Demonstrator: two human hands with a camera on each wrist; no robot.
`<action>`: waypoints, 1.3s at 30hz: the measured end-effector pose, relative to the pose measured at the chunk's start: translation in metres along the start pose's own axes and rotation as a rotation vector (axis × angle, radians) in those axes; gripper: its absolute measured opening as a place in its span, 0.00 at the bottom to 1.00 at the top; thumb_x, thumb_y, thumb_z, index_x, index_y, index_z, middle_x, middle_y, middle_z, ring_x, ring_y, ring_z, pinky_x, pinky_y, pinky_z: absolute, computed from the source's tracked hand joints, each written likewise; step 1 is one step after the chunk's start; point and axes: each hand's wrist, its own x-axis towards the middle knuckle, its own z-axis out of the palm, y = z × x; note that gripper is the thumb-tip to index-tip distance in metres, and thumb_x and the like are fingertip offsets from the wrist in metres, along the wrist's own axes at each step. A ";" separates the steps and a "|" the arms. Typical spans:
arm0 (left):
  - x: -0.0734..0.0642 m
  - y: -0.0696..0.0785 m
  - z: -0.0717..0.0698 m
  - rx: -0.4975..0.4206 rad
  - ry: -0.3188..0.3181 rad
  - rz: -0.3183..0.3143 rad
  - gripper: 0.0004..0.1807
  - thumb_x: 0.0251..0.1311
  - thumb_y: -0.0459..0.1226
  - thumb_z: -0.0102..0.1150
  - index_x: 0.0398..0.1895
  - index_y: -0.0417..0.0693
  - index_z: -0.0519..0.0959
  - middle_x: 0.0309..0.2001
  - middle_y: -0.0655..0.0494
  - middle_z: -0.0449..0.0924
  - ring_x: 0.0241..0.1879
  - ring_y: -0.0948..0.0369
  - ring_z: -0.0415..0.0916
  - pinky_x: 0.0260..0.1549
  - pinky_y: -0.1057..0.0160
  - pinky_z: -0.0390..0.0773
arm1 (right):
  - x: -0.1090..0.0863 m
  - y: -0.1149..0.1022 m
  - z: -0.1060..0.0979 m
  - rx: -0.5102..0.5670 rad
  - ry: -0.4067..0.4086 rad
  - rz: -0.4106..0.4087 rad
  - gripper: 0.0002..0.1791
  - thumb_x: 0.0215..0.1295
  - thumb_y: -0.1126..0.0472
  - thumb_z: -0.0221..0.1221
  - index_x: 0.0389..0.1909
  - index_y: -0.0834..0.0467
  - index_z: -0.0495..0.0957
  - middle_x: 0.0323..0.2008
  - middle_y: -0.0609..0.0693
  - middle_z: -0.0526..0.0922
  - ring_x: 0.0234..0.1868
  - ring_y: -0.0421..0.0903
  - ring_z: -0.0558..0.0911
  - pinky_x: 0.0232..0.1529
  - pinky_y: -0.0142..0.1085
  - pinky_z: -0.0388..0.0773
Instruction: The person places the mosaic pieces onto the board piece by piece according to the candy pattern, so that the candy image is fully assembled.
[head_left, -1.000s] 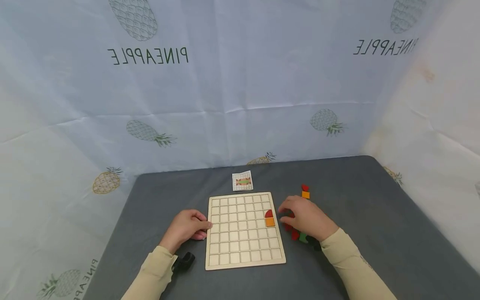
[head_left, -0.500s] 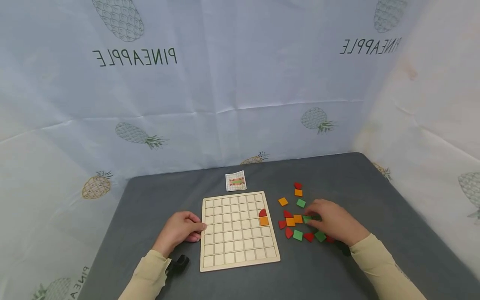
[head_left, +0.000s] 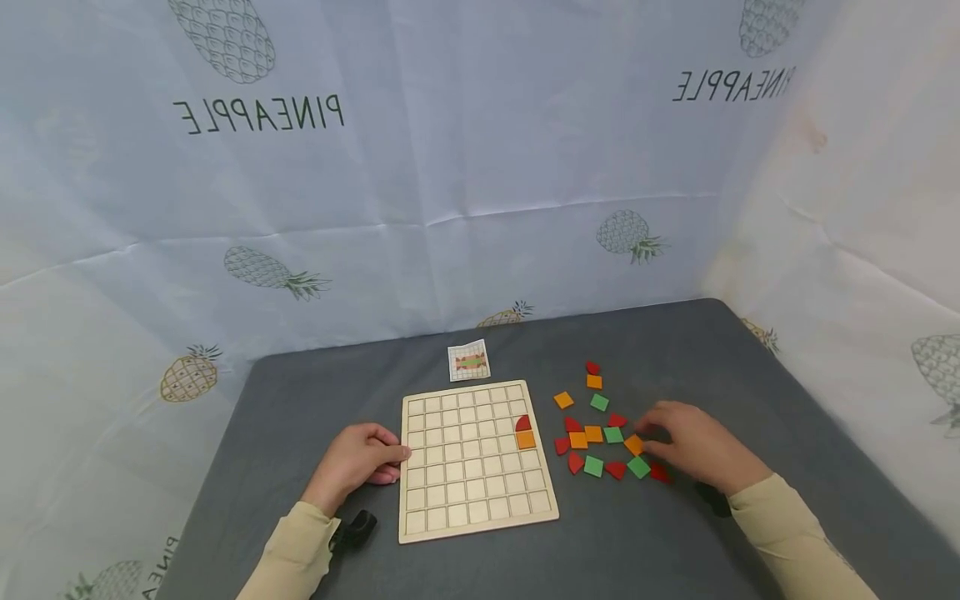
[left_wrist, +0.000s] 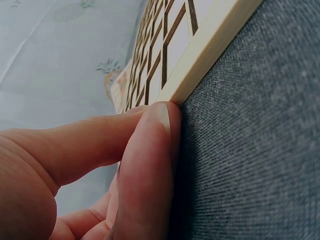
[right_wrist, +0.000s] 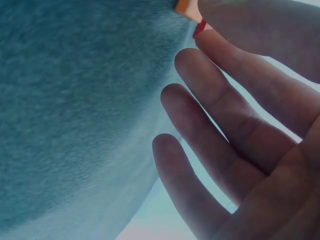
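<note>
In the head view a pale wooden grid board (head_left: 480, 487) lies flat. A red quarter-round tile (head_left: 522, 423) and an orange square tile (head_left: 526, 439) sit in its right part. My left hand (head_left: 360, 461) holds the board's left edge; the left wrist view shows the thumb and a finger (left_wrist: 145, 170) meeting at that rim. My right hand (head_left: 693, 442) is low at the right end of the loose tiles, thumb and index finger apart beside an orange square tile (head_left: 634, 445). In the right wrist view the other fingers (right_wrist: 200, 130) are extended, with nothing between them.
Several loose red, green and orange tiles (head_left: 593, 466) lie scattered right of the board. A small pattern card (head_left: 468, 362) lies behind it on the dark grey table (head_left: 330, 375). Pineapple-print cloth (head_left: 480, 167) hangs behind and at both sides.
My right hand has moved right, away from the board's right edge, uncovering the tiles. An orange tile now shows at its fingertips. The left hand stays at the board's edge; the head view has shifted slightly.
</note>
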 end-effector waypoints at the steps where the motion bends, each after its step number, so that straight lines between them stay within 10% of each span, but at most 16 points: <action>1: 0.000 0.000 0.000 0.000 0.001 -0.001 0.17 0.59 0.38 0.81 0.43 0.38 0.83 0.31 0.47 0.88 0.27 0.58 0.88 0.29 0.59 0.91 | 0.000 0.000 0.000 -0.001 0.000 0.002 0.09 0.65 0.60 0.76 0.43 0.47 0.90 0.41 0.39 0.85 0.41 0.40 0.83 0.42 0.39 0.87; 39: -0.001 0.000 0.000 -0.005 0.015 -0.002 0.15 0.59 0.37 0.80 0.41 0.39 0.84 0.30 0.47 0.89 0.26 0.59 0.88 0.29 0.59 0.91 | 0.038 0.007 0.002 0.016 -0.041 -0.024 0.10 0.66 0.60 0.75 0.47 0.48 0.91 0.43 0.43 0.85 0.40 0.41 0.81 0.40 0.38 0.85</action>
